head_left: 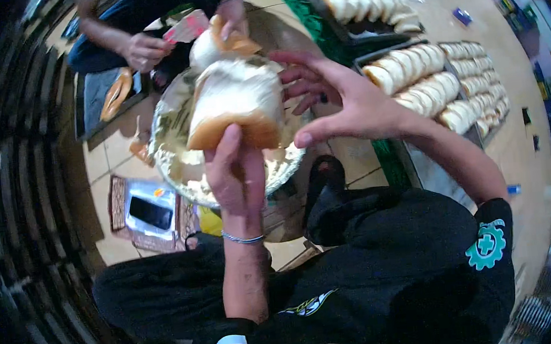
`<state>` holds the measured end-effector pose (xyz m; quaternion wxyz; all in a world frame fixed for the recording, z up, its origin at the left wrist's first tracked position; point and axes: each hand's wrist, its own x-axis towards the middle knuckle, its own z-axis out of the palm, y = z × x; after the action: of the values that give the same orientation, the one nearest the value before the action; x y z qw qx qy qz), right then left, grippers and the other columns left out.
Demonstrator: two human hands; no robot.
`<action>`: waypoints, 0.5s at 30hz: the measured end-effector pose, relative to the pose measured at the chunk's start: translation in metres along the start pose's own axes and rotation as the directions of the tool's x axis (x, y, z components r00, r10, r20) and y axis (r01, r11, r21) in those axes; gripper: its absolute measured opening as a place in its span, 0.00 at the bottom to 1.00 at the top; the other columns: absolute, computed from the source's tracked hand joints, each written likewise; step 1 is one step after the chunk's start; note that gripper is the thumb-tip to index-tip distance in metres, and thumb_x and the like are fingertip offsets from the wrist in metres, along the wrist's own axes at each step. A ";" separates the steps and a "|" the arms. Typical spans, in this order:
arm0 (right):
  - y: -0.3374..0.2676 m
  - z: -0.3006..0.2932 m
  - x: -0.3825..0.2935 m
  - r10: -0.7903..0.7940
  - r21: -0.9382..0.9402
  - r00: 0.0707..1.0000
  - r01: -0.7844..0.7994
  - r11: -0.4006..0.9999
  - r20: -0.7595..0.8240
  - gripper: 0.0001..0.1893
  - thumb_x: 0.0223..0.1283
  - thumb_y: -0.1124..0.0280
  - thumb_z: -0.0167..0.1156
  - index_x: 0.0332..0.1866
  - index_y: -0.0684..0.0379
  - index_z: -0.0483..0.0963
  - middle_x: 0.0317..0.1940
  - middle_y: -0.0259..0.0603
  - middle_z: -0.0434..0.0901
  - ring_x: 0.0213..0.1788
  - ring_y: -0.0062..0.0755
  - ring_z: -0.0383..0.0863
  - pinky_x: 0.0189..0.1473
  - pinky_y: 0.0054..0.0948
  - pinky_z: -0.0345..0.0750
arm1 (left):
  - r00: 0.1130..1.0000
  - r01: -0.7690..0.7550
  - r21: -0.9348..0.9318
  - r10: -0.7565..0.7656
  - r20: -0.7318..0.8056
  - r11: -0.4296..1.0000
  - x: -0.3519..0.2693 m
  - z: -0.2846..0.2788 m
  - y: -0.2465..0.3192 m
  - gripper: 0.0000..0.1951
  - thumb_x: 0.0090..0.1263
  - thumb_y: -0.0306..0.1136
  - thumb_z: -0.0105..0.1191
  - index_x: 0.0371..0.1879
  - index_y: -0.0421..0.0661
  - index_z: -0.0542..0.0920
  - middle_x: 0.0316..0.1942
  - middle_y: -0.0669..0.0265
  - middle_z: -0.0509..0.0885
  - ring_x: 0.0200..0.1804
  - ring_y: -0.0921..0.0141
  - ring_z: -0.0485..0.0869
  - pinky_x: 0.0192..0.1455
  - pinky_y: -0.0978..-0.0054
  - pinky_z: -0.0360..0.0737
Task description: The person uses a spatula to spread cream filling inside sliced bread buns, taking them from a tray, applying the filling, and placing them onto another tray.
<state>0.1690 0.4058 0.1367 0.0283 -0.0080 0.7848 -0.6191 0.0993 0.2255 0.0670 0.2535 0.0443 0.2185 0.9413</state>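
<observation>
My left hand grips the lower, brown-crusted edge of a piece of bread whose upper face is spread with white cream. Held over a large round basin, the bread hides much of the basin's inside; pale cream clings to the visible wall. To the right of the bread, my right hand is raised with its fingers apart and curved, holding nothing. Just beyond, a co-worker's hand holds another piece of bread with cream on it, and the co-worker's other hand holds a pink-and-white flat spreader.
Trays of cream-coated rolls line the right side, some on a green crate. At left lie a dark tray with a brown bread piece and a phone on a plastic packet. A sandalled foot stands right of the basin.
</observation>
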 end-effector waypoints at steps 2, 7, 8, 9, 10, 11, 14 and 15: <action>-0.002 -0.007 -0.039 -0.097 0.131 0.965 0.132 0.983 -0.243 0.54 0.44 0.67 0.80 0.74 0.63 0.52 0.64 0.45 0.69 0.64 0.34 0.71 0.67 0.33 0.70 | 0.987 0.137 -0.003 -0.136 0.086 0.991 0.002 0.036 -0.034 0.25 0.65 0.19 0.57 0.63 0.39 0.71 0.58 0.60 0.78 0.62 0.66 0.76 0.69 0.64 0.68; 0.030 -0.016 -0.120 -0.152 0.072 0.701 0.279 0.957 -0.697 0.51 0.44 0.76 0.78 0.73 0.62 0.53 0.65 0.43 0.68 0.67 0.30 0.68 0.71 0.31 0.65 | 0.880 0.322 0.342 -0.412 0.235 0.883 -0.011 0.084 -0.089 0.32 0.59 0.17 0.62 0.64 0.37 0.67 0.60 0.54 0.77 0.63 0.64 0.75 0.70 0.62 0.68; 0.036 -0.020 -0.142 -0.127 0.051 0.613 0.264 0.963 -0.780 0.50 0.44 0.76 0.78 0.72 0.62 0.54 0.65 0.44 0.68 0.66 0.31 0.69 0.70 0.31 0.66 | 0.904 0.206 0.351 -0.315 0.290 0.913 -0.014 0.087 -0.099 0.33 0.59 0.17 0.63 0.65 0.37 0.66 0.60 0.52 0.76 0.64 0.63 0.74 0.70 0.61 0.67; 0.049 -0.022 -0.164 -0.101 0.038 0.519 0.251 0.967 -0.849 0.49 0.44 0.76 0.78 0.71 0.63 0.55 0.64 0.45 0.69 0.65 0.31 0.70 0.69 0.32 0.67 | 0.915 0.083 0.357 -0.213 0.343 0.931 -0.017 0.083 -0.108 0.35 0.58 0.18 0.63 0.66 0.38 0.65 0.61 0.51 0.76 0.65 0.62 0.74 0.70 0.61 0.67; 0.065 -0.031 -0.206 -0.032 0.030 0.410 0.144 0.989 -0.912 0.48 0.44 0.76 0.78 0.70 0.64 0.54 0.63 0.46 0.70 0.64 0.32 0.72 0.68 0.32 0.69 | 0.903 0.064 0.501 -0.264 0.340 0.863 -0.020 0.075 -0.120 0.35 0.59 0.18 0.62 0.68 0.39 0.63 0.61 0.49 0.76 0.65 0.59 0.73 0.71 0.60 0.67; 0.082 -0.039 -0.241 0.020 0.040 0.308 0.058 0.998 -0.951 0.48 0.45 0.76 0.77 0.70 0.65 0.54 0.61 0.47 0.71 0.62 0.33 0.73 0.66 0.32 0.71 | 0.888 0.079 0.502 -0.290 0.357 0.861 -0.021 0.067 -0.121 0.35 0.59 0.18 0.62 0.68 0.39 0.63 0.61 0.49 0.76 0.65 0.59 0.73 0.71 0.60 0.67; 0.165 -0.072 -0.320 0.008 -0.005 0.103 -0.127 0.992 -0.995 0.45 0.45 0.76 0.77 0.67 0.66 0.55 0.59 0.48 0.73 0.60 0.34 0.76 0.63 0.31 0.73 | 0.956 -0.033 0.672 -0.174 0.238 0.740 -0.018 0.040 -0.103 0.31 0.63 0.19 0.60 0.66 0.40 0.65 0.60 0.50 0.77 0.62 0.61 0.76 0.66 0.64 0.72; 0.188 -0.083 -0.339 0.020 0.004 0.080 -0.187 0.982 -0.997 0.44 0.45 0.76 0.77 0.66 0.66 0.55 0.57 0.48 0.74 0.59 0.34 0.76 0.62 0.31 0.74 | 0.971 -0.025 0.719 -0.155 0.184 0.694 -0.017 0.033 -0.096 0.29 0.64 0.20 0.59 0.66 0.40 0.66 0.59 0.50 0.77 0.61 0.62 0.76 0.64 0.66 0.74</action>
<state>0.5067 0.5466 -0.0153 -0.4655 0.4655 0.6327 -0.4078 0.1647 0.3046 0.0558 0.2731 0.2406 0.5381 0.7603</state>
